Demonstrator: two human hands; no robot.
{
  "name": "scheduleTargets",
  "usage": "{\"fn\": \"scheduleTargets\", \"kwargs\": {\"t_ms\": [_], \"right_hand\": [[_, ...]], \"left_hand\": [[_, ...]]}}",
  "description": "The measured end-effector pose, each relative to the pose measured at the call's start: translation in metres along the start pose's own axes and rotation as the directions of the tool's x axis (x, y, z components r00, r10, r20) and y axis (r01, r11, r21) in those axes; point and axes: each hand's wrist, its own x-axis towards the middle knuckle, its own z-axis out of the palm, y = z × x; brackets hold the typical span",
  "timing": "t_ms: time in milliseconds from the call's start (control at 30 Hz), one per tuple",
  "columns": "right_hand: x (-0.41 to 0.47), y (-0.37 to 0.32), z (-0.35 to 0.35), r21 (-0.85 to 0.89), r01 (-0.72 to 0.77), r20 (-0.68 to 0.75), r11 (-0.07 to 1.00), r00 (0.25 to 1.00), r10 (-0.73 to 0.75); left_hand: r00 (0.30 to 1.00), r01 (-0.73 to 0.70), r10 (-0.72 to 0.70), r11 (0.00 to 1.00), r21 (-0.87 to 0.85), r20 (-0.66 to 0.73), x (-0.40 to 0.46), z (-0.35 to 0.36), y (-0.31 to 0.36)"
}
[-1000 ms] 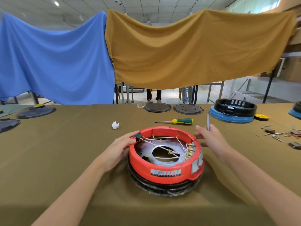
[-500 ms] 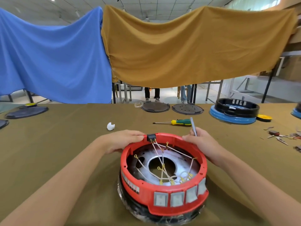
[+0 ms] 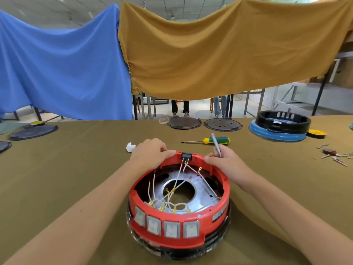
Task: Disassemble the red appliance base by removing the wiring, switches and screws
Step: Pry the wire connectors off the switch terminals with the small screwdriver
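Two hands on red base (image 3: 177, 224) far rim, left hand (image 3: 150, 153) fingers curled over rim, right hand (image 3: 226, 161) gripping grey tool (image 3: 216, 144)

Bare forearms (image 3: 91, 205), no sleeves.

The base (image 3: 179, 211) sits on the table (image 3: 57, 178), screwdriver (image 3: 207, 140) behind it, wires (image 3: 172, 194) inside.
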Motion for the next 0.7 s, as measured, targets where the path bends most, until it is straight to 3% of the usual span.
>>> {"fn": "scheduleTargets", "kwargs": {"t_ms": [100, 300, 500, 600, 700], "right_hand": [[0.007, -0.004, 0.004, -0.09, 0.018, -0.026, 0.996, 0.999, -0.02], [0.019, -0.015, 0.007, -0.001, 0.227, -0.225, 0.974, 0.949, -0.221], [0.025, -0.014, 0.01, 0.244, 0.273, -0.18, 0.931, 0.956, -0.233], [0.025, -0.006, 0.006, 0.236, 0.285, -0.132, 0.929, 0.956, -0.26], [0.022, -0.001, -0.003, 0.227, 0.331, -0.117, 0.916, 0.943, -0.312]], "left_hand": [[0.997, 0.069, -0.068, 0.996, -0.061, 0.02, -0.005, -0.005, -0.007], [0.993, 0.045, -0.034, 0.994, -0.096, 0.111, -0.024, -0.008, -0.03], [0.992, -0.083, 0.083, 0.997, -0.008, 0.096, -0.013, -0.01, -0.025], [0.994, -0.047, 0.048, 0.999, -0.011, 0.097, -0.006, -0.013, -0.016], [0.997, -0.068, 0.072, 0.988, -0.138, 0.027, -0.009, -0.004, 0.003]]}}
